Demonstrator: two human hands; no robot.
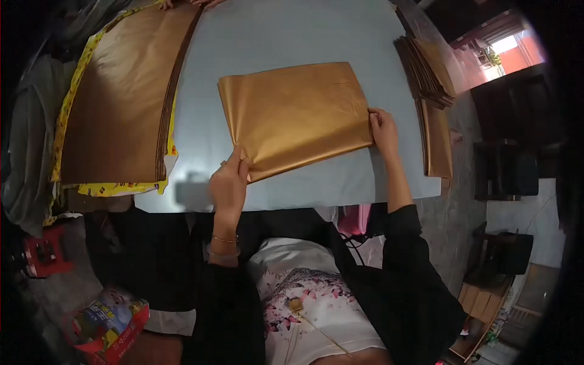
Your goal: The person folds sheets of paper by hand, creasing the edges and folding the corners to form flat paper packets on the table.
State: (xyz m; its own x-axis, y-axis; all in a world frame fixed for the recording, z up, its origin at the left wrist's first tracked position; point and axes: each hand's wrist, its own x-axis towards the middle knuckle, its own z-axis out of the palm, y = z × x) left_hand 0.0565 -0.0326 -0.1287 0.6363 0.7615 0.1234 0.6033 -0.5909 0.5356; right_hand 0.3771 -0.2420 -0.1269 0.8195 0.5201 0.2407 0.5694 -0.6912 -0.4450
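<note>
A folded sheet of gold paper (298,115) lies slightly askew on the pale blue table surface (292,30). Its lower left edge is pinched between the thumb and fingers of my left hand (229,181). My right hand (383,129) grips the right edge with thumb and fingers closed on it. Light creases show near the sheet's right side. To the left of my left hand rests a thick stack of large gold-brown sheets (121,97), on yellow printed wrapping (109,190).
Folded gold paper bundles (431,73) stand along the table's right side, with a flat folded piece (438,143) nearer me. Another person's fingers (167,4) touch the far end of the left stack. A red stool (47,252) and a red printed box (112,325) sit below left.
</note>
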